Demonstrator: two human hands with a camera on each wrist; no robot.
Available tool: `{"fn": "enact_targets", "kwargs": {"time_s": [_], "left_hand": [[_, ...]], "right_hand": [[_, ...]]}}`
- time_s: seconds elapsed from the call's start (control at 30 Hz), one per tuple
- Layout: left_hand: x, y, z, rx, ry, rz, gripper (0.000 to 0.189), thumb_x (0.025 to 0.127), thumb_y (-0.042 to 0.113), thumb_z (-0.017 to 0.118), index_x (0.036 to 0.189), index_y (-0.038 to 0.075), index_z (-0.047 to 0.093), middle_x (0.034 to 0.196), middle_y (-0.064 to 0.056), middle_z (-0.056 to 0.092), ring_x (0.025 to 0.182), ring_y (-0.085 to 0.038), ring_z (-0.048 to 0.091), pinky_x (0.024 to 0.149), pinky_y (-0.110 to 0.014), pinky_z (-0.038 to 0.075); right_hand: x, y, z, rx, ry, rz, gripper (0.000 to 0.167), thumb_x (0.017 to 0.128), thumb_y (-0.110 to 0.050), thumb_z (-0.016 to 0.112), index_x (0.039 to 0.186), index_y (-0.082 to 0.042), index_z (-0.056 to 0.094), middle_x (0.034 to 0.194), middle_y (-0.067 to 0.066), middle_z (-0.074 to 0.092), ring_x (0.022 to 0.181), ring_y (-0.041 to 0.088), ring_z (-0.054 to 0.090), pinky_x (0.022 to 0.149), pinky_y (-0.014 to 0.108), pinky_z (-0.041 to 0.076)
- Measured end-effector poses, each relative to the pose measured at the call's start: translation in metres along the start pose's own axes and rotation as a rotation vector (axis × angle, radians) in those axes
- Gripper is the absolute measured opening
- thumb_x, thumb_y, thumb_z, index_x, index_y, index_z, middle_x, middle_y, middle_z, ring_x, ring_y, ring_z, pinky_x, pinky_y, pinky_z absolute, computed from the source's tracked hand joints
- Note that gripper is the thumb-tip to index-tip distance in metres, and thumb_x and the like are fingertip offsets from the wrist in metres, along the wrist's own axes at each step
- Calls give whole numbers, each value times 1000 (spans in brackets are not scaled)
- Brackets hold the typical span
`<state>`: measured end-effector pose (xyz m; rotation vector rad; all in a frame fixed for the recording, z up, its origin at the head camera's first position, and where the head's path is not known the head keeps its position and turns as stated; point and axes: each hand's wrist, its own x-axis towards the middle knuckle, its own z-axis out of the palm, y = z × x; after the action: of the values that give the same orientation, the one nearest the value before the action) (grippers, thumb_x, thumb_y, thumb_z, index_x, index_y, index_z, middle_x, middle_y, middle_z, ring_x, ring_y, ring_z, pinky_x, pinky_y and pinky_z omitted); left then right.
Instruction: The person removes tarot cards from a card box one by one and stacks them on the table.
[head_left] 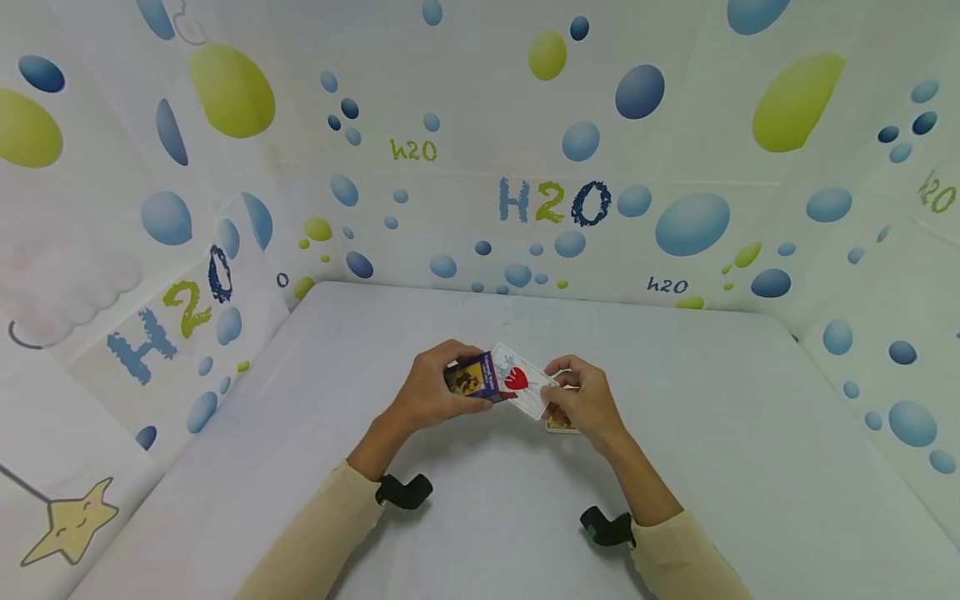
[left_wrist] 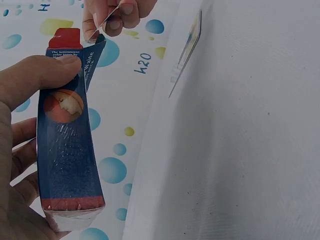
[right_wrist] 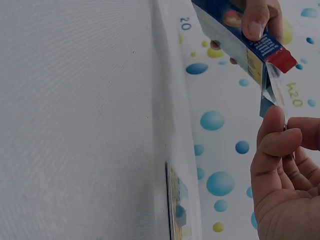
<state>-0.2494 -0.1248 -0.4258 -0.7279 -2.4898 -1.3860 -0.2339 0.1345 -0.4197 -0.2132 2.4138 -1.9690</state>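
Observation:
My left hand (head_left: pixel 431 387) grips a dark blue tarot card box (head_left: pixel 468 377), thumb on one narrow side and fingers round the other. The box is tilted above the table, its opening facing right with a red side flap (left_wrist: pixel 67 38) standing out. A white tarot card (head_left: pixel 525 385) with a red heart extends from the opening; how far it reaches inside is hidden. Its outer end is pinched between thumb and fingers of my right hand (head_left: pixel 592 404). Beneath that hand, a few cards (right_wrist: pixel 178 205) lie flat on the table, mostly covered in the head view.
The white table (head_left: pixel 480 517) reaches back to a wall sheet (head_left: pixel 465 208) printed with blue and green drops and H2O lettering. Similar sheets rise on both sides. A black wrist camera sits on each wrist (head_left: pixel 405 492).

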Motion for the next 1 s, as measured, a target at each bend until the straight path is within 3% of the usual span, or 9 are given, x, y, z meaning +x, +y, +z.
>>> {"fn": "enact_targets", "kwargs": {"time_s": [0.2,0.33,0.57,0.87,1.0], "left_hand": [[-1,-1,2,19,-22,25,64,71,27,93,129,18,66,120,8,65,110,-18,59,94,-37,55],[-1,1,3,31,-43,31,65,71,25,93,129,16,66,120,6,65,110,-20,60,95,-38,55],[-1,3,4,78,-78,38,65,71,26,92,130,16,65,120,5,65,109,-16,60,96,-37,55],[0,3,6,103,-101,37,66,71,27,93,130,14,65,120,2,66,109,-16,60,98,-39,54],[0,3,8,105,-112,38,67,71,27,93,130,13,65,121,2,65,110,-16,60,99,-39,53]], "right_hand": [[1,0,0,10,-37,2,21,90,2,63,111,1,60,82,17,61,57,36,62,48,24,49],[1,-1,1,-31,-39,-10,22,89,2,64,111,-1,63,82,15,63,60,26,62,51,27,53],[-1,0,1,-87,-57,-48,26,88,1,65,113,-4,64,79,12,67,73,26,63,51,29,53],[-1,1,-1,-123,-93,-76,29,90,2,64,117,-8,64,77,11,67,66,27,59,52,33,53],[-1,1,-1,-132,-100,-91,30,89,3,65,117,-5,64,77,12,67,65,24,57,52,29,50]]}}
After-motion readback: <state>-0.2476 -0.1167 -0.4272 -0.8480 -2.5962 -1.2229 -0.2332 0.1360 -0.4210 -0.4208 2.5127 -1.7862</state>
